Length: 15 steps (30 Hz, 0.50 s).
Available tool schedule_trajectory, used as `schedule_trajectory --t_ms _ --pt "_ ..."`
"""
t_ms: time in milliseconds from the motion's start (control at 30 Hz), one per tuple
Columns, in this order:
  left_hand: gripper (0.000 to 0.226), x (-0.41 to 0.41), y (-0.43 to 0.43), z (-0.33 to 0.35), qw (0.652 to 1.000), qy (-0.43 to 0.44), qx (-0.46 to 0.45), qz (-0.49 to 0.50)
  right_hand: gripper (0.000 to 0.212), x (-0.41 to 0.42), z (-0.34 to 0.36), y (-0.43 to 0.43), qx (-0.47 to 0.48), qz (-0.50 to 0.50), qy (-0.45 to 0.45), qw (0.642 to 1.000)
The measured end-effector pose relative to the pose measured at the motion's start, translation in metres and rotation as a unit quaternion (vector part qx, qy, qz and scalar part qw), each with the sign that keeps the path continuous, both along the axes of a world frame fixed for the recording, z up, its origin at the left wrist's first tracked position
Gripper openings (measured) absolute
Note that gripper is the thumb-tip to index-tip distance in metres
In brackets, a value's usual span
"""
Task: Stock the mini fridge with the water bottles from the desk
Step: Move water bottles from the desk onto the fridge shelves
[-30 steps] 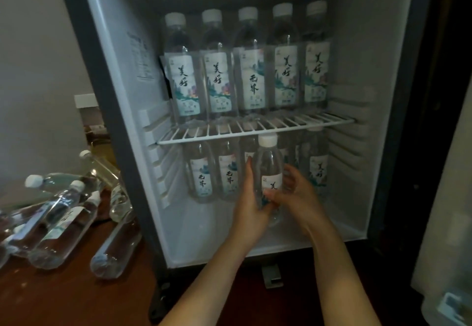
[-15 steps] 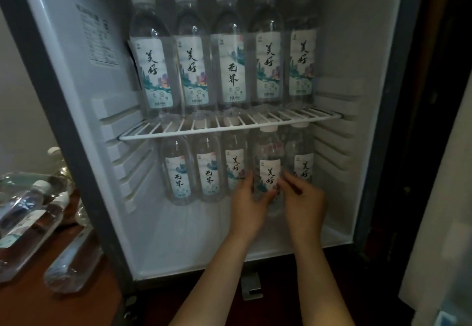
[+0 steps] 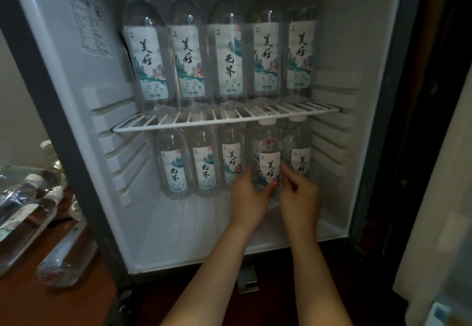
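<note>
1. the clear plastic water bottle with a white cap and a pale label of black brush characters (image 3: 267, 164) stands upright in the lower middle of the frame. it is in the bottom compartment of the white mini fridge (image 3: 76, 100), with its cap just under the white wire shelf (image 3: 224, 119).
2. it is fourth from the left in the lower row and sits slightly in front of its neighbours.
3. the left hand (image 3: 249, 199) wraps the bottle's lower left side, thumb lying across the front below the label.
4. the right hand (image 3: 301, 198) meets it from the right, its fingers (image 3: 287, 172) curled against the bottle's right edge. both hands are clamped on this one bottle and close together.
5. both bare forearms rise from the bottom centre of the frame.
6. five upper-row bottles (image 3: 228, 52) of the same kind stand side by side on the wire shelf, across the top of the frame.
7. the lower row also holds five, counting the gripped one; the other lower-row bottles (image 3: 175, 169) stand upright.
8. at the left edge, more bottles lying on their sides (image 3: 63, 267) rest on the brown wooden desk (image 3: 38, 305). they are blurred and overlapping, so i cannot tell their number.
</note>
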<state>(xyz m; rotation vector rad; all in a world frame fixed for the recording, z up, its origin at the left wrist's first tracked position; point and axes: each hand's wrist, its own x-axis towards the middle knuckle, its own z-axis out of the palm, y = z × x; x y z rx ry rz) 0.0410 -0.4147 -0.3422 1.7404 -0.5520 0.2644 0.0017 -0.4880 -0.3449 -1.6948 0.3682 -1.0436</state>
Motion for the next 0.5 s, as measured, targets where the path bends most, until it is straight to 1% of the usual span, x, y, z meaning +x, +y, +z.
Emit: schedule_trajectory --t_ms 67,167,300,333,400,467,500 --pt "0.043 0.0 0.002 0.002 1.0 0.024 0.014 -0.014 0.032 0.0 0.0 0.001 -0.006 -0.012 -0.001 1.0" --pt "0.043 0.0 0.007 0.004 0.998 0.044 0.047 -0.008 0.029 0.0 -0.001 0.006 -0.02 -0.059 -0.007 0.998" --pt "0.055 -0.013 0.033 0.005 0.995 0.018 0.077 0.054 0.026 -0.004 0.003 0.018 -0.029 -0.096 -0.065 0.993" --pt "0.052 -0.018 0.042 0.005 0.994 0.004 0.083 0.07 0.025 -0.005 0.005 0.023 -0.036 -0.092 -0.084 0.992" --pt "0.035 -0.031 0.063 0.006 0.992 -0.042 0.069 0.098 0.023 -0.009 0.01 0.036 -0.058 -0.07 -0.12 0.989" --pt "0.016 -0.046 0.086 0.006 0.987 -0.095 0.051 0.12 0.022 -0.015 0.016 0.053 -0.105 -0.026 -0.155 0.982" --pt "0.015 -0.053 0.1 0.006 0.985 -0.116 0.045 0.121 0.022 -0.018 0.019 0.063 -0.135 0.003 -0.169 0.976"
